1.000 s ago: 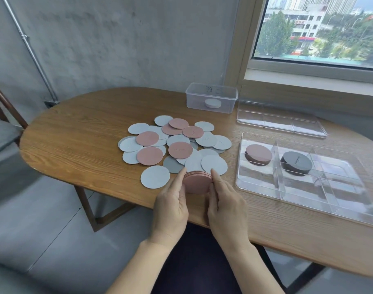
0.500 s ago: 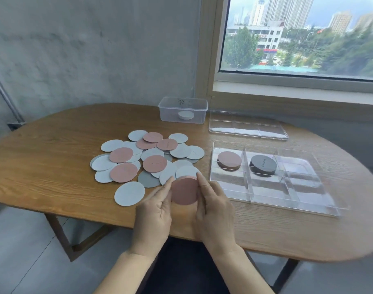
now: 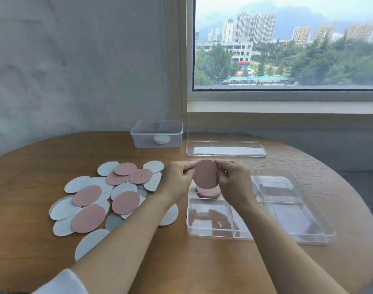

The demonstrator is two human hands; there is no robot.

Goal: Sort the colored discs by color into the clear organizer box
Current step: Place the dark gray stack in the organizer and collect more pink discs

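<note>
1. Above the far-left compartment of the clear plastic organizer box [image 3: 291,236], both hands hold a small stack of pink round discs [image 3: 205,174] tilted up on edge, its flat face turned toward the camera.
2. Left hand [image 3: 177,180] pinches the stack's left rim and right hand [image 3: 234,179] pinches its right rim; both are clamped on the discs, fingers curled round the edges.
3. Directly below the held stack, inside that compartment, lies a flat pile of pink discs [image 3: 208,193], partly hidden by the held ones. This is the relation the next move turns on: the target is straight down from the hands, not off to either side.
4. Since the held stack stands close to upright while the pile lies flat, I judge it must be tipped level before it is lowered, or its lower edge will meet the pile first and the discs could fan out.
5. Neither hand is clearly nearer the pile; they sit about evenly either side of it.
6. On the wooden worktop [image 3: 32,166] to the left, a loose spread of pale grey-blue and pink paper-thin discs [image 3: 109,200] remains unsorted, so much of the task is left.
7. Whatever the neighbouring compartment holds is hidden behind the right hand.
</note>
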